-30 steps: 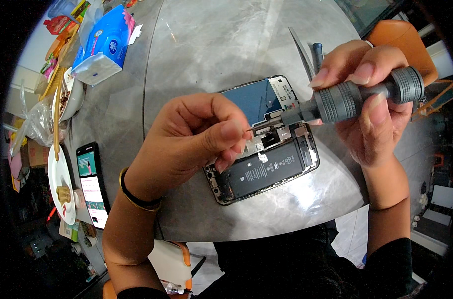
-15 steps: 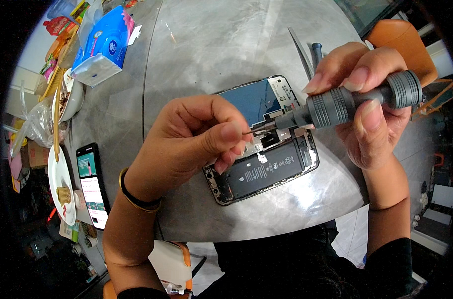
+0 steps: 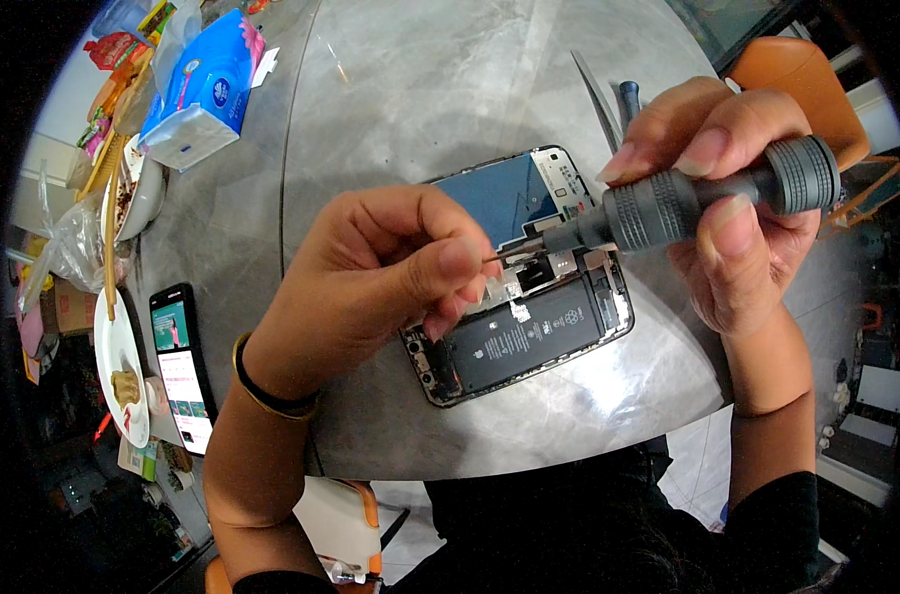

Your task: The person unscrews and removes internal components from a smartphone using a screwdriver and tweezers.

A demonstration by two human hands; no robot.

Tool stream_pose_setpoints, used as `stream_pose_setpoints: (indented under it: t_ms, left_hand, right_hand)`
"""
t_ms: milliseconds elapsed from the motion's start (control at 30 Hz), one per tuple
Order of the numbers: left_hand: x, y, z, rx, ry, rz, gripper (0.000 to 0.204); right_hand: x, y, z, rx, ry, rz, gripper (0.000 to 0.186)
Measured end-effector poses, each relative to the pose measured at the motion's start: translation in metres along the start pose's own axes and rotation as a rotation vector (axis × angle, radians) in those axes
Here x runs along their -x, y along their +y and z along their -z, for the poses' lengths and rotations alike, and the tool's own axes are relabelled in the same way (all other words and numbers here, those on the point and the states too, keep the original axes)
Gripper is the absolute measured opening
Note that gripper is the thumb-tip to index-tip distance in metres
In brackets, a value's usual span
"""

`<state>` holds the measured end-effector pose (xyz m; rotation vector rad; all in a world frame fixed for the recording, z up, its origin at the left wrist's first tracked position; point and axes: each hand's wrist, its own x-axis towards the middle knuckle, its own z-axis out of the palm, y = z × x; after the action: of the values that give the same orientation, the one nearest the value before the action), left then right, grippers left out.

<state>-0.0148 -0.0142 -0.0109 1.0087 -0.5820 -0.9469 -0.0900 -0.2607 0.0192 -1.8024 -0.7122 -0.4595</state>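
Observation:
A dark grey screwdriver (image 3: 658,211) with ridged bands lies almost level above the table, gripped between the fingers and thumb of my right hand (image 3: 742,233). My left hand (image 3: 391,267) is closed in a pinch on the tip of its thin bit (image 3: 514,250). Below both hands rests an opened phone (image 3: 529,342), its black battery and inner metal parts exposed. A detached-looking screen panel (image 3: 490,198) with a blue-grey back lies against its far side. My left fingers hide part of the phone, and whether a screw sits at the bit's tip cannot be made out.
Tweezers (image 3: 594,99) and a slim dark blue tool (image 3: 629,97) lie beyond my right hand. Leftward are a lit phone (image 3: 183,366), a white plate (image 3: 113,346) with food scraps, a bowl (image 3: 151,193) and a blue tissue pack (image 3: 200,94). The table's curved edge runs near my body.
The screwdriver's front part has shifted slightly left, and my right fingers sit a little differently on it. My left hand keeps its pinch in nearly the same place.

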Motion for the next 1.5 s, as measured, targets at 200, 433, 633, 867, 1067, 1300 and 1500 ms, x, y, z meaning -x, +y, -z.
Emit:
stream_pose_setpoints:
  t_ms: [200,433,633,867,1067,1300,1500]
  left_hand:
    - [-0.001,0.000,-0.004,-0.078,0.069,0.005,0.029]
    - [-0.001,0.000,-0.006,-0.129,0.098,0.011,0.034]
    - [0.000,-0.002,0.001,-0.039,0.017,-0.025,0.024]
    - [-0.002,-0.002,0.002,-0.007,0.011,-0.036,0.022]
    - [-0.001,-0.002,0.002,-0.009,0.009,-0.037,0.022]
    - [-0.002,-0.001,0.001,-0.016,0.006,-0.030,0.023]
    - [-0.001,-0.002,0.002,-0.046,0.036,-0.013,0.024]
  right_hand:
    - [-0.002,-0.001,0.002,0.061,-0.037,0.011,0.028]
    - [-0.004,0.001,0.001,0.075,-0.047,0.028,0.029]
    - [-0.001,0.003,-0.003,0.023,0.014,-0.010,0.029]
    - [-0.001,0.007,0.001,0.006,0.026,0.007,0.029]
    - [0.000,0.003,-0.006,-0.038,0.069,-0.053,0.030]
    - [0.001,0.005,0.004,0.070,-0.006,0.027,0.031]
    - [-0.005,0.006,0.016,0.232,-0.151,0.147,0.030]
